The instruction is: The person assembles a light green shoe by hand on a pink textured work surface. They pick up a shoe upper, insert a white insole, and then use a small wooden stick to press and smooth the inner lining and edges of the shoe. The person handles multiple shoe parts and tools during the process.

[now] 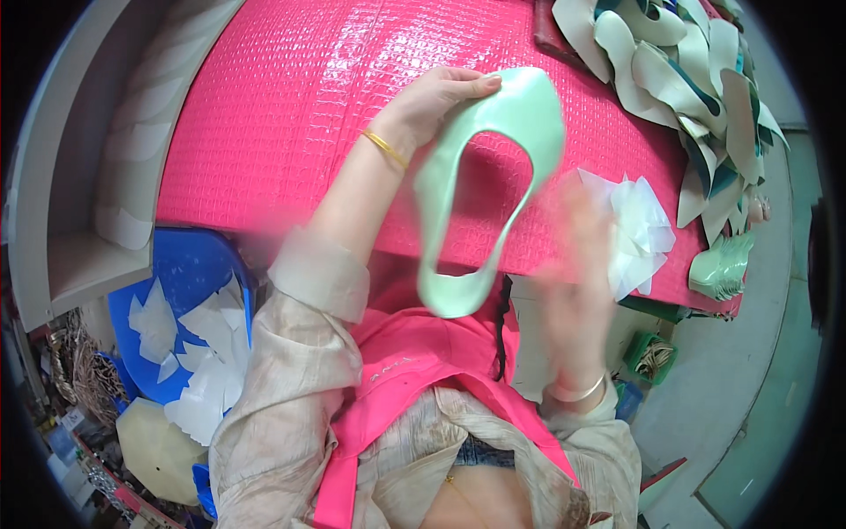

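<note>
My left hand pinches the toe end of a mint-green shoe upper between thumb and fingers. The upper hangs in the air over the table's near edge, its long opening facing up and its heel end toward my body. To its right, my right hand is smeared by motion, so its fingers and anything in them cannot be made out. Just beyond that hand, a loose pile of thin white cut sheets lies on the pink table.
A heap of pale uppers with dark green linings covers the far right corner. Nested mint-green pieces sit at the right edge. On the left are a grey shelf box and a blue tub holding white scraps. A green basket stands lower right.
</note>
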A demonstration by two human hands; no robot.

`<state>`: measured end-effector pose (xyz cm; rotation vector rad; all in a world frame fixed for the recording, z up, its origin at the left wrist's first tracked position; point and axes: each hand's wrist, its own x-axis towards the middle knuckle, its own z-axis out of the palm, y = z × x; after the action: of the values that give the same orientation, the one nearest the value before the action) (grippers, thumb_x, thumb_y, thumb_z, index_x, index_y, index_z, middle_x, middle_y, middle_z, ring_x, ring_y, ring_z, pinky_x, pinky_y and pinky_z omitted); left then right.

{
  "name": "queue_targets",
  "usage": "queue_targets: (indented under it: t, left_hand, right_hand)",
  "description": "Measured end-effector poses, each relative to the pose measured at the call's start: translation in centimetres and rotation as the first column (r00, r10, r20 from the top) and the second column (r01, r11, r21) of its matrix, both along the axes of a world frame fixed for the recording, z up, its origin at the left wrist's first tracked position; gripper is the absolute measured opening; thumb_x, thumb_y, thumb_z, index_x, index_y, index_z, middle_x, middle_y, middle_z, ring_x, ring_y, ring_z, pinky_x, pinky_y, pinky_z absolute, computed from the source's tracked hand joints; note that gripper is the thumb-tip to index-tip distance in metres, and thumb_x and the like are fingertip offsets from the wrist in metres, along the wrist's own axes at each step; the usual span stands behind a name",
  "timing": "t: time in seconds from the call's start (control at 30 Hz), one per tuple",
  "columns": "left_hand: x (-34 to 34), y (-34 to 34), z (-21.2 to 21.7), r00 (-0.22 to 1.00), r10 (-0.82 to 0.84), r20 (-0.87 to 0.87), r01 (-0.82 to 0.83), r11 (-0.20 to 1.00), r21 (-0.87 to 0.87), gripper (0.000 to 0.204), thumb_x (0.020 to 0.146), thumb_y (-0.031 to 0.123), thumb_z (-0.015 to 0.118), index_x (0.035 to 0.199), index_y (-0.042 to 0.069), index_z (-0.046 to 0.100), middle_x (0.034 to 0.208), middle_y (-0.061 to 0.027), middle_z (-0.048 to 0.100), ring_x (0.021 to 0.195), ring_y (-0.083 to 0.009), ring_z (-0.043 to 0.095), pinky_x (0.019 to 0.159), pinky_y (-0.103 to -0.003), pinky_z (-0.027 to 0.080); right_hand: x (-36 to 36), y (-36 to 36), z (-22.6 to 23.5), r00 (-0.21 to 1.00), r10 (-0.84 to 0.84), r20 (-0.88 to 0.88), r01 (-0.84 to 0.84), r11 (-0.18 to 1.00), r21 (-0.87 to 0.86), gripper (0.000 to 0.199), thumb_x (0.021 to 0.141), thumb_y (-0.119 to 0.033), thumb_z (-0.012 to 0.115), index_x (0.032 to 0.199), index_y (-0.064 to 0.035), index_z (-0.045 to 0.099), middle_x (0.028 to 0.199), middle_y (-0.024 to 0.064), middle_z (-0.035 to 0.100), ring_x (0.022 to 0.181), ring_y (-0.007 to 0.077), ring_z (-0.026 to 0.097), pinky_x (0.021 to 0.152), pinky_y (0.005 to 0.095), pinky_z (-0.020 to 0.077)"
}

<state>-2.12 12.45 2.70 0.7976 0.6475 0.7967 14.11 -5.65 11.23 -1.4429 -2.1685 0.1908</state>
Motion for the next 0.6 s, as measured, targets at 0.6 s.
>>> queue_targets:
  t: [0.6]
  left_hand:
    - [2.2,-10.8,4.3,0.891,0.036,-0.453,0.145,0.923,0.357,0.02,0.084,0.015,0.06,0.082,-0.005,0.063,0.069,-0.0004,0.06,0.065,-0.0029,0.051,0.056,-0.02,0.043]
  right_hand:
    - [2.0,6.6,-3.1,0.439,-0.328,-0.836,0.099,0.943,-0.318,0.022,0.087,-0.02,0.059,0.089,0.0008,0.065,0.075,0.0004,0.062,0.062,0.0035,0.053,0.052,0.0172,0.0388]
